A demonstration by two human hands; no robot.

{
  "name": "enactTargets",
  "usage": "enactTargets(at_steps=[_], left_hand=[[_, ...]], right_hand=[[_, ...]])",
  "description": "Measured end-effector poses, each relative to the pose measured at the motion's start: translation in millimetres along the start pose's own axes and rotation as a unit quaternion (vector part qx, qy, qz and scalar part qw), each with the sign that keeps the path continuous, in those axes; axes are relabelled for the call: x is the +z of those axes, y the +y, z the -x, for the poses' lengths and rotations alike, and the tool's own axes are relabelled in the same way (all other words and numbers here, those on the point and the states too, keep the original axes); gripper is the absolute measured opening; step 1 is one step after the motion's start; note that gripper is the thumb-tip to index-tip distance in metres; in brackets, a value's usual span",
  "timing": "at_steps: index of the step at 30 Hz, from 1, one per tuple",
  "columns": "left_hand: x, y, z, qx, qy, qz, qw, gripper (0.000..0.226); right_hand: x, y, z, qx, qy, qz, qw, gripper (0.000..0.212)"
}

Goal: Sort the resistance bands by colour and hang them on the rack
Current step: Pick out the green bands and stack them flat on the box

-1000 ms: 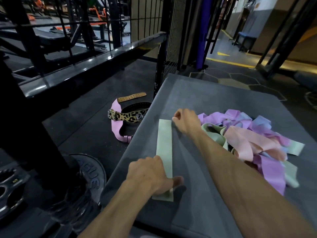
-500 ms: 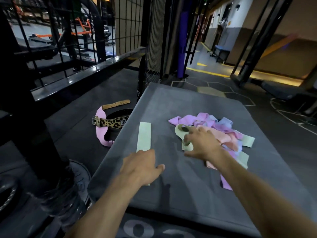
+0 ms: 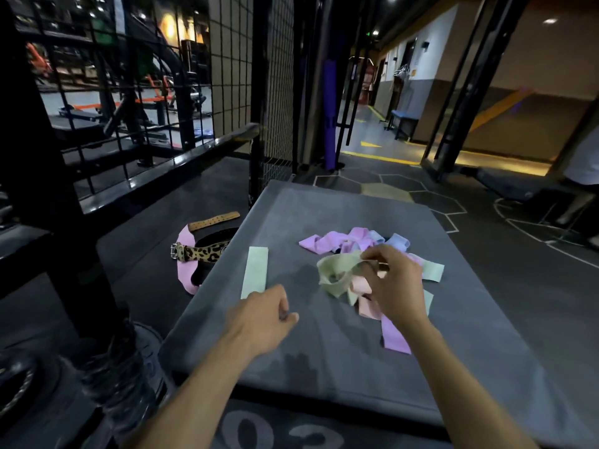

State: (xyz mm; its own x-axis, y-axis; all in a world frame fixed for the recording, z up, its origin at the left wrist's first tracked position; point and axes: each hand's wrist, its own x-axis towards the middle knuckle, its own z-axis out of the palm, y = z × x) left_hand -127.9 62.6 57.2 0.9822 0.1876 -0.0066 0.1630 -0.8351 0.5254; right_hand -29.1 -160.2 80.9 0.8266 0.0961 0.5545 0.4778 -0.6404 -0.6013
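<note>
Since half a second ago, a crumpled green band (image 3: pixel 337 270) is lifted off the left edge of the pile (image 3: pixel 372 254) by the right hand (image 3: pixel 393 283), which was only reaching onto it then; the left hand (image 3: pixel 262 315) is drawn back off the flat green band (image 3: pixel 255 276), which was partly covered before. Now the crumpled band is pinched between the right thumb and fingers at frame centre, twisted, its lower loop apparently touching pink bands. The left hand hovers loosely curled and empty at lower centre, just below the flat band's near end. The flat band lies straight on the grey platform (image 3: pixel 324 351), left of centre. Mixed purple, pink, blue and green bands stay heaped centre right. A leopard-print belt (image 3: pixel 201 252) lies on the floor at left.

Step judged: second green band is being separated, sorting barely started. To be done well, the band should be raised clear so no neighbours are dragged, untwisted with the free hand, then laid flat beside or on the first green one. Rack not clearly identified.
</note>
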Motion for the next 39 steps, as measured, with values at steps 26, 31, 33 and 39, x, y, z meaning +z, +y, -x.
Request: enactTargets(at_steps=[26,31,33,39], left_hand=[[42,44,-5,0.123,-0.187,0.17,0.96,0.045],[41,49,-3,-0.009,-0.24,0.298,0.924,0.072],[34,47,-1,-0.012,-0.301,0.323,0.897,0.087],[9,41,7,0.052,-0.3,0.339,0.89,0.038]], right_hand=[[-37,-11,6,0.198,-0.099,-0.201,0.954,0.029],[-35,-12,7,0.223,-0.126,-0.198,0.946,0.022],[-35,-8,7,0.248,-0.122,-0.2,0.94,0.021],[-33,7,7,0.268,-0.121,-0.166,0.941,0.023]])
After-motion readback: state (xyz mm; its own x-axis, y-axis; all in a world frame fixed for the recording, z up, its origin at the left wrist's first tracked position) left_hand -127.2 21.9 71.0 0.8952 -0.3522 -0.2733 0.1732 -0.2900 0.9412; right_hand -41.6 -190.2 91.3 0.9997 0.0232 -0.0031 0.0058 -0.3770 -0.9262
